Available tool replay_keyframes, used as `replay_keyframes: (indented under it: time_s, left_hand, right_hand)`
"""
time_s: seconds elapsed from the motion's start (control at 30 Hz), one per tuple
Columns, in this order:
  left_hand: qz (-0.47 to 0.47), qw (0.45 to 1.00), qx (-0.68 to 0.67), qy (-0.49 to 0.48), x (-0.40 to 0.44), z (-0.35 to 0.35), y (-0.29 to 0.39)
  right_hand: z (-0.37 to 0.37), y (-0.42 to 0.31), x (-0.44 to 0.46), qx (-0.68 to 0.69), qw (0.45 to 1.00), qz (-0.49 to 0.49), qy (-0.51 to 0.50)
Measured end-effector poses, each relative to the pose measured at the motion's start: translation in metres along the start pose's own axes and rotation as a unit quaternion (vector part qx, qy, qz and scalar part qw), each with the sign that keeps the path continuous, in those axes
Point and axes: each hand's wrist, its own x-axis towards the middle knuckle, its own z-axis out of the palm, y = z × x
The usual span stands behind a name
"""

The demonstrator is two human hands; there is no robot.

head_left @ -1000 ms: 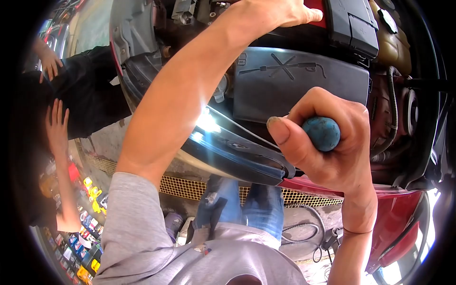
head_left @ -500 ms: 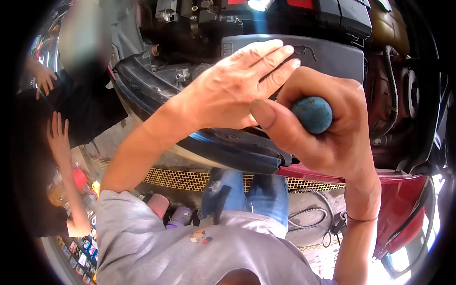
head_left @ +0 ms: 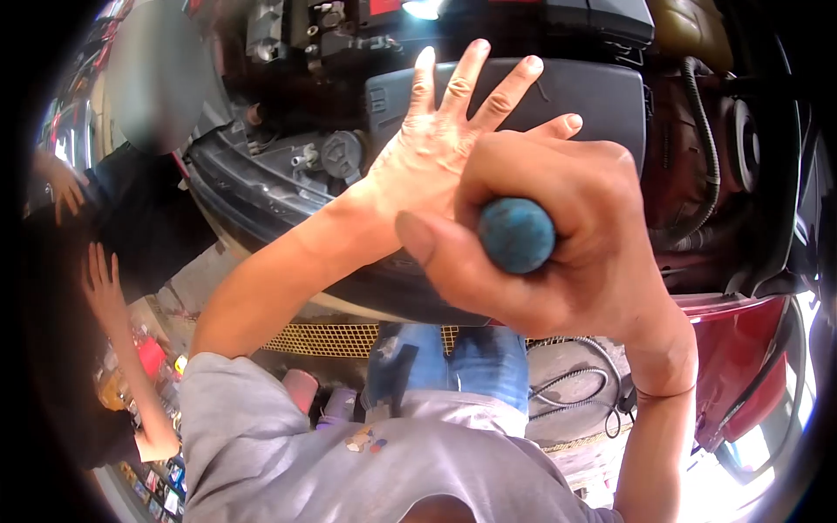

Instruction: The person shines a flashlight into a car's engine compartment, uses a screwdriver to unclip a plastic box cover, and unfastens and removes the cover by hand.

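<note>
My right hand (head_left: pixel 567 235) is wrapped round a blue, round-ended handle (head_left: pixel 518 235). Only its scuffed blue end faces me; the remainder is hidden below the fist, so its kind does not show. Behind and left of it, my left hand (head_left: pixel 440 144) is spread with the fingers apart over a black plastic cover (head_left: pixel 597 100) in a car's engine bay. Whether the palm touches anything there is hidden. The right fist overlaps part of the left hand in this view.
A bright lamp (head_left: pixel 425 8) shines at the top. A ribbed black hose (head_left: pixel 711 157) and a tan tank (head_left: pixel 689 30) lie to the right. At left is another person's hand (head_left: pixel 105 288). A coiled cable (head_left: pixel 571 392) and a yellow grating (head_left: pixel 323 340) are below.
My left hand's fingers have spread apart and moved up. My right hand has shifted left and slightly down with the blue handle still in its grip.
</note>
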Motion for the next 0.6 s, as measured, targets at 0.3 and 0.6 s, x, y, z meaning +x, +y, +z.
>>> replay_keyframes:
  time_s: [0.3, 0.6]
  left_hand:
    - [0.060, 0.998, -0.026, 0.008, 0.007, -0.012, -0.007]
    - [0.075, 0.997, -0.007, 0.027, 0.008, -0.011, -0.011]
  right_hand:
    - [0.004, 0.002, 0.001, 0.030, 0.999, -0.029, 0.027]
    - [-0.001, 0.004, 0.002, 0.033, 0.999, -0.013, 0.033]
